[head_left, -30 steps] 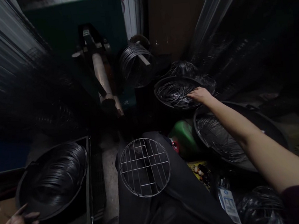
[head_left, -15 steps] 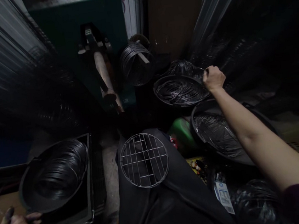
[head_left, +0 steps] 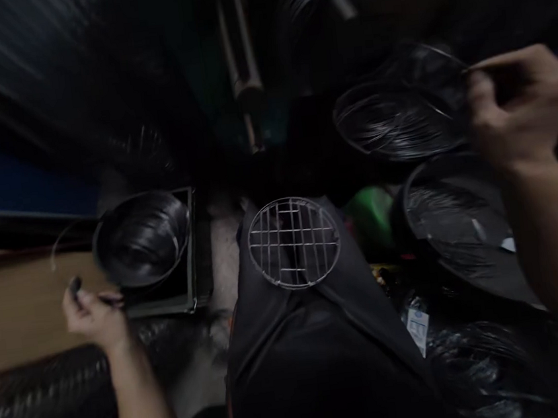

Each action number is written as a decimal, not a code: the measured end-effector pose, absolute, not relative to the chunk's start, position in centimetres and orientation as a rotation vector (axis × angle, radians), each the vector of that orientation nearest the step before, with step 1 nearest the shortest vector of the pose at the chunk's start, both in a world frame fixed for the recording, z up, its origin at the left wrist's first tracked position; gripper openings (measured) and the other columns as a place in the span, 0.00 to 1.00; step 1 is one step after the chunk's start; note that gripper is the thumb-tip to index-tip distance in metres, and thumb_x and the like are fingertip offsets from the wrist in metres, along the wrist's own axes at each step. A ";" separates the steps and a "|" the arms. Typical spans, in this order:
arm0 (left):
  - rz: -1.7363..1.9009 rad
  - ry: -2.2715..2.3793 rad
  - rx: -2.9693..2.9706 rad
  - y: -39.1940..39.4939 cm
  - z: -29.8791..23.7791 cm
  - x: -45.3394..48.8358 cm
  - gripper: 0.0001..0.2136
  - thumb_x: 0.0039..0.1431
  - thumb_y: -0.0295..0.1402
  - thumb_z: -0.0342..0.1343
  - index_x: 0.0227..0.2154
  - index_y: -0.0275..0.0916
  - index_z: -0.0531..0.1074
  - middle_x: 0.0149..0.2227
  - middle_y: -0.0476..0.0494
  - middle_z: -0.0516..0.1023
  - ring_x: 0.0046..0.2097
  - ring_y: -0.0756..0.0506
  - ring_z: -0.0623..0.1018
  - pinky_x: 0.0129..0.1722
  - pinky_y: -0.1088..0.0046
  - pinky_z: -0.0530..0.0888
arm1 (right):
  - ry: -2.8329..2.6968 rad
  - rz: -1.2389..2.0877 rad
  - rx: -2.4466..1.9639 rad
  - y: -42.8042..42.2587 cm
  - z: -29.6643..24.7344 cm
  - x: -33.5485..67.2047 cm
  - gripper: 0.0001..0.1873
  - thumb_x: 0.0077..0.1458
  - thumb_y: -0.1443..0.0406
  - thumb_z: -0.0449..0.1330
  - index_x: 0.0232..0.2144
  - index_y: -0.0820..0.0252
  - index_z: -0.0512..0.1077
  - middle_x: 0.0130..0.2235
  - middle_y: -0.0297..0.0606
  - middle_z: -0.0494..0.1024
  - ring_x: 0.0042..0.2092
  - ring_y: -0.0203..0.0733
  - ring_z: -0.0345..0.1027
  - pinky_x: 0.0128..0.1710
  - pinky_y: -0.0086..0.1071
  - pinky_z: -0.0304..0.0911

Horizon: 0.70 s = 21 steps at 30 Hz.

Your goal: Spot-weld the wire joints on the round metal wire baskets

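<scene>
On my lap lies a round wire grill rack (head_left: 294,242), its crossed bars inside a ring. My right hand (head_left: 522,103), raised at the right, pinches a thin curved metal wire (head_left: 437,53) above a basin of wire pieces (head_left: 394,124). At the left, my left hand (head_left: 93,315) has its thumb and a finger apart, with dark coverings on the tips; nothing shows between them. Just beyond that hand is a black basin (head_left: 143,240) with coiled wire rings. A loose wire end (head_left: 54,256) curves out near it. The picture is dark and blurred.
A machine's rod-like arm (head_left: 245,73) points toward me at the top. Another large basin (head_left: 417,221) stands under my right forearm, beside a green object (head_left: 372,216). Clear plastic bags (head_left: 485,367) lie lower right. A brown board (head_left: 25,309) is at the left.
My view has tipped down and turned left. The right hand has come closer with a wire in its pinch, and the left hand shows further into view. The rack stays on my lap.
</scene>
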<state>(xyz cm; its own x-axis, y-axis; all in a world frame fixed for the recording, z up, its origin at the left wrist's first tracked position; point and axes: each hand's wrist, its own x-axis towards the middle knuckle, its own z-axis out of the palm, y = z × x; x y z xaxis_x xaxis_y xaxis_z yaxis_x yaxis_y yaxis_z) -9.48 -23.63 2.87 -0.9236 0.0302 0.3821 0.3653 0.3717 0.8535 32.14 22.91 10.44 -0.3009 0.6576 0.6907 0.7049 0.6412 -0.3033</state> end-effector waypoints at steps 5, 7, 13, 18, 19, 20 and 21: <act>-1.729 -2.190 -0.363 -22.4 2.7 -9.3 0.21 0.61 0.44 0.52 0.49 0.33 0.71 0.13 0.62 0.60 0.15 0.55 0.57 0.17 0.80 0.58 | -2.243 0.073 -0.225 8.4 6.3 27.1 0.11 0.60 0.72 0.58 0.44 0.58 0.76 0.28 0.33 0.76 0.29 0.32 0.68 0.30 0.28 0.61; -1.886 -2.145 -0.372 -21.8 2.6 -8.7 0.23 0.62 0.45 0.53 0.51 0.31 0.70 0.13 0.63 0.58 0.15 0.55 0.55 0.18 0.80 0.59 | -2.357 0.192 -0.003 3.8 4.3 25.6 0.11 0.61 0.73 0.57 0.42 0.57 0.76 0.22 0.30 0.70 0.24 0.31 0.61 0.26 0.27 0.58; -2.273 -2.439 -0.635 -17.3 -0.7 -5.3 0.23 0.61 0.49 0.57 0.51 0.37 0.72 0.15 0.60 0.59 0.16 0.56 0.55 0.16 0.80 0.56 | -2.675 0.421 -0.276 -2.3 0.2 25.8 0.13 0.64 0.64 0.55 0.38 0.50 0.81 0.31 0.38 0.78 0.32 0.37 0.69 0.32 0.32 0.64; -2.265 -2.883 -1.330 -9.3 -5.6 -3.6 0.28 0.60 0.55 0.54 0.52 0.37 0.75 0.19 0.54 0.66 0.17 0.55 0.61 0.17 0.79 0.60 | -2.574 0.430 -0.559 -1.9 0.0 28.9 0.10 0.61 0.59 0.58 0.37 0.47 0.81 0.35 0.40 0.78 0.37 0.42 0.72 0.39 0.39 0.66; -2.188 -2.910 -1.518 -7.6 -6.3 -3.5 0.29 0.60 0.56 0.54 0.52 0.36 0.75 0.21 0.51 0.71 0.19 0.54 0.66 0.20 0.78 0.65 | -2.508 0.438 -0.680 -1.3 0.1 29.6 0.11 0.61 0.58 0.58 0.37 0.48 0.81 0.35 0.41 0.78 0.37 0.43 0.72 0.38 0.40 0.67; -2.093 -2.907 -1.705 -6.1 -6.7 -3.6 0.29 0.60 0.56 0.54 0.52 0.36 0.76 0.25 0.46 0.77 0.23 0.51 0.73 0.26 0.76 0.72 | -2.427 0.469 -0.829 -0.7 0.1 30.4 0.11 0.61 0.58 0.57 0.37 0.49 0.81 0.35 0.41 0.78 0.38 0.44 0.72 0.39 0.40 0.67; -1.995 -2.884 -1.881 -4.7 -7.0 -3.7 0.30 0.60 0.56 0.54 0.52 0.36 0.76 0.32 0.42 0.81 0.30 0.47 0.79 0.35 0.72 0.76 | -2.329 0.522 -0.989 -0.1 -0.1 31.2 0.13 0.62 0.57 0.56 0.39 0.49 0.80 0.37 0.42 0.78 0.39 0.45 0.72 0.40 0.41 0.68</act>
<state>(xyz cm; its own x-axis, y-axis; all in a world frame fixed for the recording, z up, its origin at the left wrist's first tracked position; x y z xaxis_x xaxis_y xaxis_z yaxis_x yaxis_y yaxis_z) -3.68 -4.67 -6.95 -0.2960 0.9444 -0.1430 0.1991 0.2074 0.9578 31.17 -0.06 -0.11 -0.5771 0.7450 0.3345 0.5311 0.6535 -0.5393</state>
